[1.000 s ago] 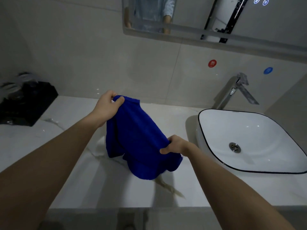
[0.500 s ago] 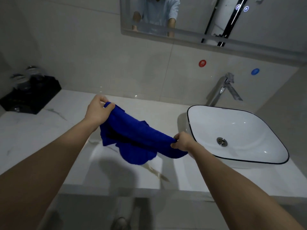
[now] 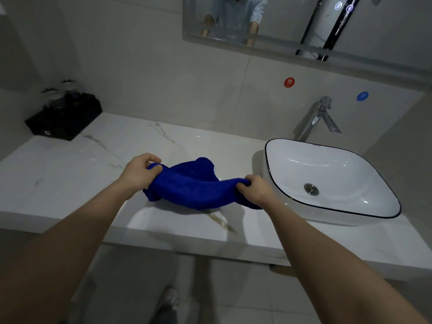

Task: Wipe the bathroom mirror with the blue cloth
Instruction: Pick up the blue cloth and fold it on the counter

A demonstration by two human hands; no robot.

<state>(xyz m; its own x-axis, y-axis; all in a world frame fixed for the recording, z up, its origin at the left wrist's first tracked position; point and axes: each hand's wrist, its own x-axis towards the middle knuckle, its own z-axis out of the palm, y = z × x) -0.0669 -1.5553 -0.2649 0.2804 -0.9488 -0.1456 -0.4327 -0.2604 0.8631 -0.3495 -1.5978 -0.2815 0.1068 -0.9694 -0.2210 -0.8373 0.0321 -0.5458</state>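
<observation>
The blue cloth (image 3: 194,187) is bunched and stretched between my two hands just above the marble counter (image 3: 70,174). My left hand (image 3: 140,171) grips its left end with curled fingers. My right hand (image 3: 254,190) pinches its right end close to the basin. The bathroom mirror (image 3: 292,22) hangs on the wall above, with only its lower part in view, and it reflects a person's torso and arms.
A white basin with a black rim (image 3: 332,178) stands on the counter to the right, with a chrome faucet (image 3: 318,118) behind it. A black tray with glasses (image 3: 63,115) sits at the counter's far left. Red (image 3: 289,82) and blue (image 3: 362,96) stickers mark the wall.
Both hands have lowered the cloth towards the counter, and it now stretches more level between them. The view has pulled back, showing more counter and floor.
</observation>
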